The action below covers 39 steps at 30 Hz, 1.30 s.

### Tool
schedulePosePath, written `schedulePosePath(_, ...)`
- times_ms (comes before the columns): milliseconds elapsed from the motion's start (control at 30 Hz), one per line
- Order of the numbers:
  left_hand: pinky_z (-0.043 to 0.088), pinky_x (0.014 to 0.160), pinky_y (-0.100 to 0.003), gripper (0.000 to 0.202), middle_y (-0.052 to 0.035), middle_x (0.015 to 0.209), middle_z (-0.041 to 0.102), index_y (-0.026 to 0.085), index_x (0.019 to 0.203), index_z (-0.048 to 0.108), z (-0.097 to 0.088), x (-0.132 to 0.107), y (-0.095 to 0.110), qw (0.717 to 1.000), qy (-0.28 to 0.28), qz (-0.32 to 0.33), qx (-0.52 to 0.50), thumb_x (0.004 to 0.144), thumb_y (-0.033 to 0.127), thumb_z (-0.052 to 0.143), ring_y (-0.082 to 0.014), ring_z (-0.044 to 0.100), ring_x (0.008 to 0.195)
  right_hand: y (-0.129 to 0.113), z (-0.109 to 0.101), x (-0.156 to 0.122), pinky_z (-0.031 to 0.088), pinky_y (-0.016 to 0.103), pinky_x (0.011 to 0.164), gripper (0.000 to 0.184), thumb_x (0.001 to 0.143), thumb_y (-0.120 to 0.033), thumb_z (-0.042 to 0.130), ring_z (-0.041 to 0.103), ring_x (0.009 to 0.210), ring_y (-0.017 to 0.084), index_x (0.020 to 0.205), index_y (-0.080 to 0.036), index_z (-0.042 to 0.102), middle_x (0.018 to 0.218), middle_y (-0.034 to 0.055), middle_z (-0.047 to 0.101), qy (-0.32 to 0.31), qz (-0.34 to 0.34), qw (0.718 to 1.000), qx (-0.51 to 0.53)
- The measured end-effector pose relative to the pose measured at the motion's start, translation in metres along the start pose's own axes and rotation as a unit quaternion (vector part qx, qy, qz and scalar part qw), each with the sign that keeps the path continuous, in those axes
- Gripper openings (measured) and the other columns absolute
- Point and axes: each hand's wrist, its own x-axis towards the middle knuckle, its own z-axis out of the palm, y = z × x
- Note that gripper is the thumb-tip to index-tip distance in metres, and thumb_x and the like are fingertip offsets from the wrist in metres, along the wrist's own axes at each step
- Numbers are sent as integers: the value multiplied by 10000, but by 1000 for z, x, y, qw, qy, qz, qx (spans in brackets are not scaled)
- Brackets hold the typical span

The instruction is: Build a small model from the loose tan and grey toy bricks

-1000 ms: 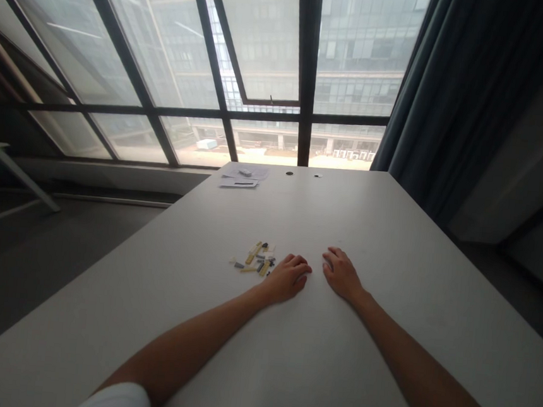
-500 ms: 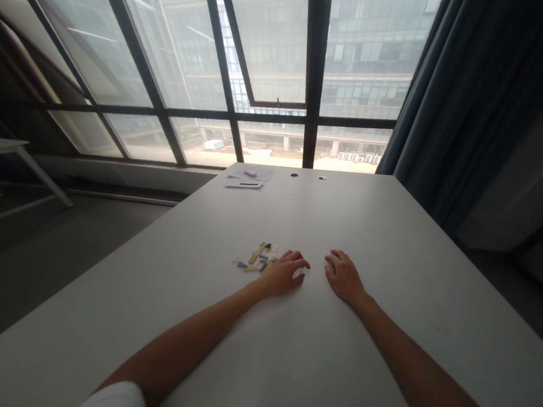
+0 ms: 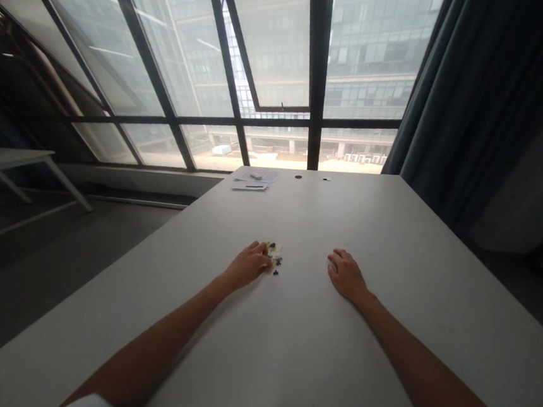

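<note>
Small building-block pieces (image 3: 277,251) in yellow, grey, black and whitish tones lie in a loose pile on the white table (image 3: 298,332). My left hand (image 3: 248,265) is at the pile's left side and covers part of it. Its fingers are bent over the pieces, with a gap between thumb and forefinger; any piece under the fingertips is hidden. To the right of the pile, my right hand (image 3: 347,277) rests on the tabletop, loosely curved, thumb apart from the fingers, holding nothing visible. A small black piece (image 3: 275,272) sits at the pile's near edge.
Papers (image 3: 250,186) with a small white object on top lie at the table's far left. Two small round items, one dark (image 3: 298,177), are near the far edge. Windows stand beyond, a dark curtain (image 3: 454,118) hangs right, and another table (image 3: 13,159) stands left.
My left hand has moved left, from the pile's right side onto its left part, uncovering pieces on the right. My right hand stays in place. The camera view has shifted slightly.
</note>
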Motion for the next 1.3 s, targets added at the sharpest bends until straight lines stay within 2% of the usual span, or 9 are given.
schedulePosePath(267,465,896,-341,176,-72,1037,606,246,845,754,7,-36,16,1000,10,-22,-2,935,289,609,-221,536,997,2,1,0,371,351,1094,304,912,-217,526,525,1217,247,1165,-149,682,1302,135,584,-3,-4,1000,-6)
schedulePosePath(333,470,923,-355,116,-72,1077,607,260,939,751,6,-39,16,1000,10,-27,-12,914,285,640,-232,536,1028,3,1,0,374,353,1093,310,914,-221,523,528,1216,249,1168,-143,681,1300,139,586,0,-6,1000,-5)
schedulePosePath(400,470,956,-381,240,-71,1123,600,285,1104,725,4,-38,15,999,8,-35,-13,866,313,705,-251,530,1056,3,2,0,382,362,1090,311,913,-224,522,531,1215,255,1167,-142,682,1302,143,585,1,-8,1000,-6)
schedulePosePath(467,465,981,-405,426,-70,1162,587,304,1216,686,0,-34,11,999,-7,-37,-13,803,364,769,-268,525,1073,4,2,0,392,374,1083,307,910,-222,522,533,1212,260,1161,-150,683,1301,144,587,0,-10,1000,-8)
schedulePosePath(533,463,993,-411,495,-73,1180,577,303,1228,684,-3,-28,7,999,-28,-33,-18,756,393,802,-277,525,1084,5,2,0,399,378,1078,302,909,-218,519,536,1210,260,1155,-163,684,1297,139,590,2,-13,1000,-9)
schedulePosePath(700,446,1017,-383,404,-77,1186,567,288,1123,728,-6,-16,1,997,-54,-6,-47,731,348,800,-269,532,1105,4,2,0,411,381,1069,290,906,-216,526,542,1202,262,1146,-173,684,1288,130,593,8,-17,1000,-9)
schedulePosePath(967,474,978,-360,348,-80,1150,572,231,960,721,-4,-11,-3,997,-48,6,-67,638,316,820,-272,528,1110,7,7,0,419,409,1061,266,894,-202,546,551,1189,269,1117,-180,689,1263,139,602,24,-23,999,15)
schedulePosePath(1133,466,1019,-400,356,-84,1190,563,219,977,673,-3,12,20,996,36,20,-73,649,291,791,-263,524,1105,0,3,0,432,446,1036,281,879,-189,564,555,1172,275,1142,-178,665,1239,133,618,60,-46,996,43)
schedulePosePath(1300,468,1029,-441,394,-78,1219,611,228,1016,644,18,54,55,990,96,52,-93,659,292,798,-277,537,1133,-17,-10,-4,433,462,999,389,842,-197,633,551,1172,282,1230,-214,617,1243,113,626,69,-136,986,73)
